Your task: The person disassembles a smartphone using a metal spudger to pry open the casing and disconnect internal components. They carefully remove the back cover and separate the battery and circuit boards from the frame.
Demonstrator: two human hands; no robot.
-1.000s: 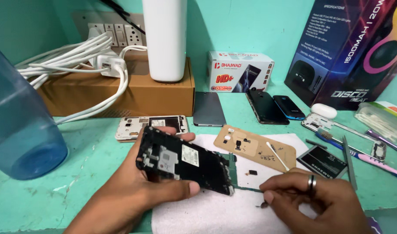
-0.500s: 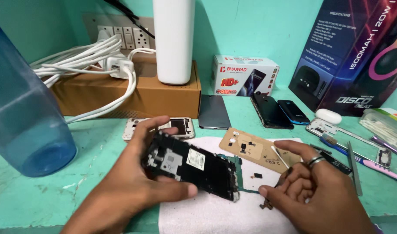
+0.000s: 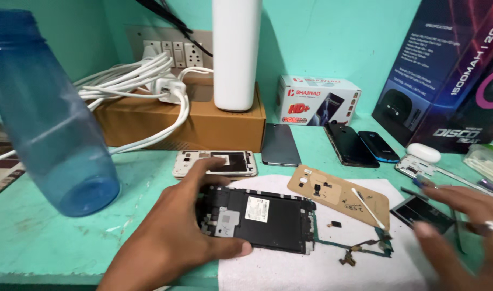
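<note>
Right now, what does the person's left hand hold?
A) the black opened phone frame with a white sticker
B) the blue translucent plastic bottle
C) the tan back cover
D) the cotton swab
A: the left hand grips the black opened phone frame over the white cloth.

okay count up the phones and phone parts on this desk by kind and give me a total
Intact phones lying flat: 3
Opened phone frames: 2
Gold back covers: 1
Loose batteries: 1
Total: 7

The left hand (image 3: 176,231) grips an opened phone frame (image 3: 260,218) on white paper (image 3: 322,269); the right hand (image 3: 462,231) hovers blurred.
</note>
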